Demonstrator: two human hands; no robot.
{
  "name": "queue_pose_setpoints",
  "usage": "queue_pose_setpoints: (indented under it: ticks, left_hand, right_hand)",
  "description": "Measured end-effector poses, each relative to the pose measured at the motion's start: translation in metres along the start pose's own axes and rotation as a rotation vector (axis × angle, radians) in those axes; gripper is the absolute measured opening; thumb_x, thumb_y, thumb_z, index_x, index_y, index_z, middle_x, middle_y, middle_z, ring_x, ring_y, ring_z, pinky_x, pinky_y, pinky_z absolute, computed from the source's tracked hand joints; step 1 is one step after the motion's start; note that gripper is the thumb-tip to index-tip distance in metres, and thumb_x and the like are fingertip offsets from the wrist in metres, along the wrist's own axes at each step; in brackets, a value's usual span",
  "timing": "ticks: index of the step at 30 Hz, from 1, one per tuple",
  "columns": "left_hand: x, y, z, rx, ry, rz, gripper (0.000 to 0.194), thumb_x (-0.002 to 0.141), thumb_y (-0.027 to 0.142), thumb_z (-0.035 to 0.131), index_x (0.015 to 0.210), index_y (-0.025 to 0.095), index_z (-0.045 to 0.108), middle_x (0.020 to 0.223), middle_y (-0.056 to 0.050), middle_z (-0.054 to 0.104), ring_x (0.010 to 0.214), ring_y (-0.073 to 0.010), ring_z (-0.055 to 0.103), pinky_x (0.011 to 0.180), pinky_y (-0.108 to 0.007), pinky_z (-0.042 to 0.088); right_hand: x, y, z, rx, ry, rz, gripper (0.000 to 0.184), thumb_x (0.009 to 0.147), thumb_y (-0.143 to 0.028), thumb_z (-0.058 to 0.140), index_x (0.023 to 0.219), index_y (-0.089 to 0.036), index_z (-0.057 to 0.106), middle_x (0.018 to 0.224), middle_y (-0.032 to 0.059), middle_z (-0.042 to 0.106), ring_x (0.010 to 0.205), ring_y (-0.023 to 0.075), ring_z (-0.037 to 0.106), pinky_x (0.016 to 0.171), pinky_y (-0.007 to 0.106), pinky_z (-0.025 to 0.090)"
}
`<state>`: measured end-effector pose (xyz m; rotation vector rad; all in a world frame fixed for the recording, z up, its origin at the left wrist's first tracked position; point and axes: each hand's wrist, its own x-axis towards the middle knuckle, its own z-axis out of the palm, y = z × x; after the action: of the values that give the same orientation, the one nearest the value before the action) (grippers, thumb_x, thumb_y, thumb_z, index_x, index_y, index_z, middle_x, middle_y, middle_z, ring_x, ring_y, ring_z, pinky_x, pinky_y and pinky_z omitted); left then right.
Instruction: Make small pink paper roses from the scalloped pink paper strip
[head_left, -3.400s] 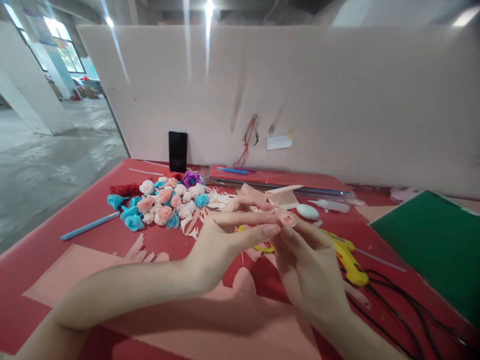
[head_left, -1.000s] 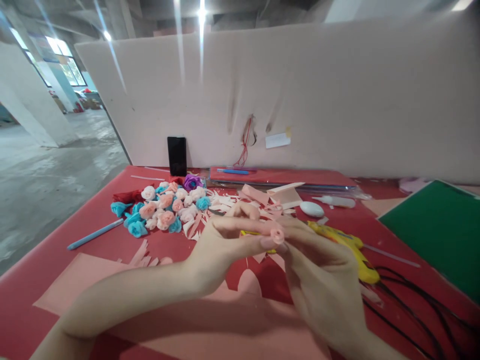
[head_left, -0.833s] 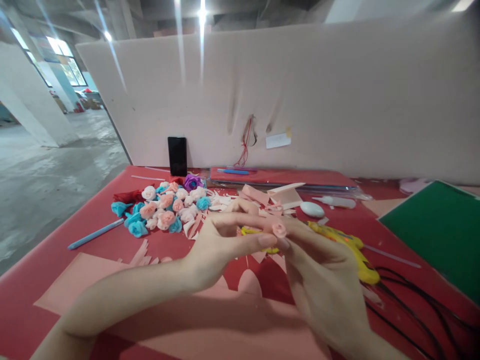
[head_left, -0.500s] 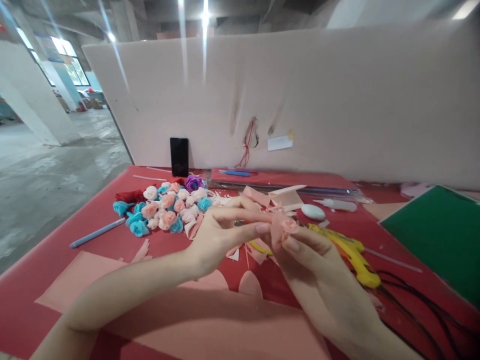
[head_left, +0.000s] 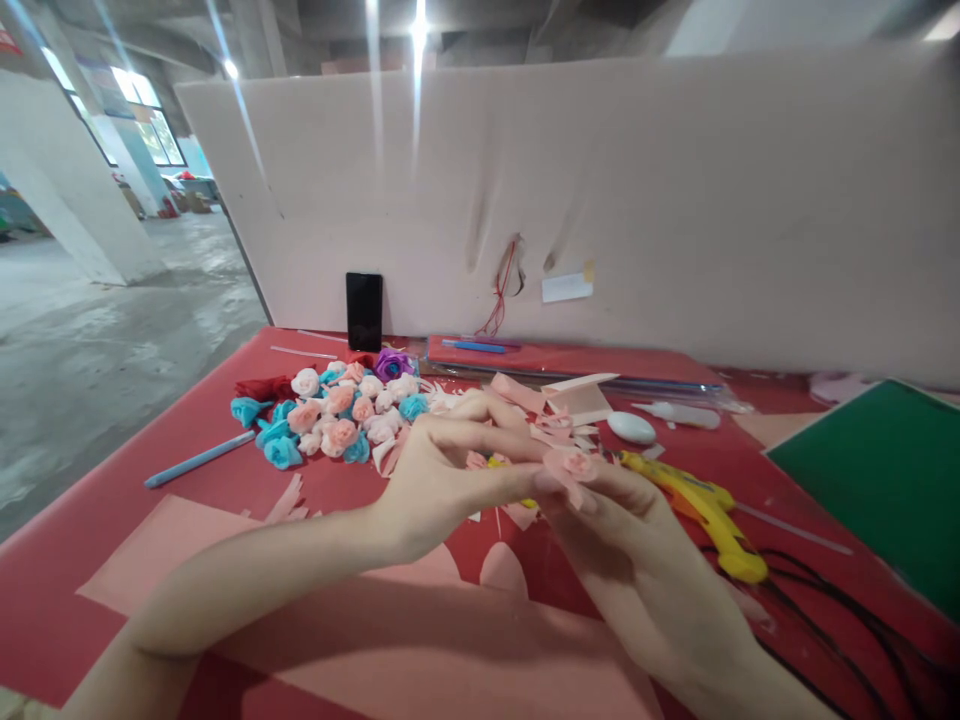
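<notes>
A small pink paper rose [head_left: 576,466] is held up above the table between both hands. My right hand [head_left: 637,545] pinches it from the right, thumb in front and fingers behind. My left hand [head_left: 450,480] reaches in from the left, its thumb and forefinger closed on the flower's lower left petal. Below the hands lie a large pink paper sheet [head_left: 420,640] and a rounded pink petal piece [head_left: 504,570]. Pink paper scraps [head_left: 559,430] are scattered behind the hands.
A pile of paper roses [head_left: 341,405] sits at left, with a blue pen [head_left: 199,460] nearby. At right are a yellow glue gun [head_left: 705,510], its black cable, a white oval object [head_left: 631,428], a small bottle [head_left: 682,414] and a green board [head_left: 877,490]. A phone [head_left: 364,312] leans on the partition.
The rose has turned so its top faces upward more, and a petal now spreads at its lower left. My left fingers have shifted to that edge. The view has moved slightly left.
</notes>
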<state>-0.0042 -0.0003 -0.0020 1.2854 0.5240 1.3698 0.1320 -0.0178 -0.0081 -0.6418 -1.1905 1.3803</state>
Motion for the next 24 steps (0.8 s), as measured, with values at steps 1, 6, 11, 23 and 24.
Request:
queue_pose_setpoints:
  ticks: [1, 6, 11, 23, 24]
  left_hand:
    - [0.000, 0.000, 0.000, 0.015, 0.000, 0.009, 0.006, 0.062, 0.030, 0.080, 0.063, 0.026, 0.076, 0.064, -0.001, 0.056, 0.063, -0.0098, 0.050, 0.050, -0.021, 0.044]
    - [-0.001, 0.002, -0.002, 0.084, -0.040, 0.084, 0.006, 0.067, 0.023, 0.076, 0.067, 0.028, 0.076, 0.062, 0.000, 0.056, 0.065, -0.0113, 0.050, 0.059, -0.026, 0.044]
    - [-0.002, 0.001, -0.002, 0.141, -0.064, 0.200, 0.016, 0.070, 0.015, 0.074, 0.072, 0.031, 0.076, 0.062, 0.002, 0.056, 0.066, -0.0113, 0.050, 0.069, -0.029, 0.043]
    - [-0.006, -0.002, 0.000, 0.259, 0.008, 0.321, 0.012, 0.071, 0.012, 0.072, 0.067, 0.024, 0.070, 0.065, 0.002, 0.058, 0.068, -0.0113, 0.052, 0.070, -0.028, 0.043]
    - [-0.005, -0.003, 0.000, 0.268, 0.003, 0.343, 0.012, 0.071, 0.012, 0.072, 0.067, 0.023, 0.070, 0.065, 0.002, 0.058, 0.068, -0.0108, 0.052, 0.070, -0.028, 0.043]
  right_hand:
    - [0.000, 0.000, -0.001, -0.003, -0.008, -0.010, 0.008, 0.068, -0.031, 0.077, 0.072, -0.038, 0.075, 0.066, -0.0041, 0.073, 0.060, 0.0087, 0.065, 0.058, 0.014, 0.055]
    - [-0.002, -0.002, -0.001, -0.045, -0.045, -0.083, 0.009, 0.070, -0.032, 0.076, 0.073, -0.040, 0.075, 0.065, -0.0047, 0.073, 0.057, 0.0075, 0.066, 0.058, 0.011, 0.055]
    - [-0.003, -0.002, 0.001, -0.071, -0.022, -0.120, 0.008, 0.070, -0.033, 0.076, 0.073, -0.040, 0.075, 0.065, -0.0042, 0.073, 0.056, 0.0083, 0.067, 0.056, 0.011, 0.055]
    - [-0.012, 0.007, 0.002, -0.317, 0.125, -0.270, 0.020, 0.069, -0.023, 0.075, 0.082, -0.038, 0.075, 0.075, -0.0026, 0.072, 0.070, 0.0141, 0.065, 0.065, 0.024, 0.057]
    - [-0.012, 0.007, 0.003, -0.338, 0.132, -0.291, 0.022, 0.068, -0.021, 0.076, 0.083, -0.038, 0.074, 0.074, -0.0030, 0.071, 0.068, 0.0135, 0.064, 0.063, 0.023, 0.057]
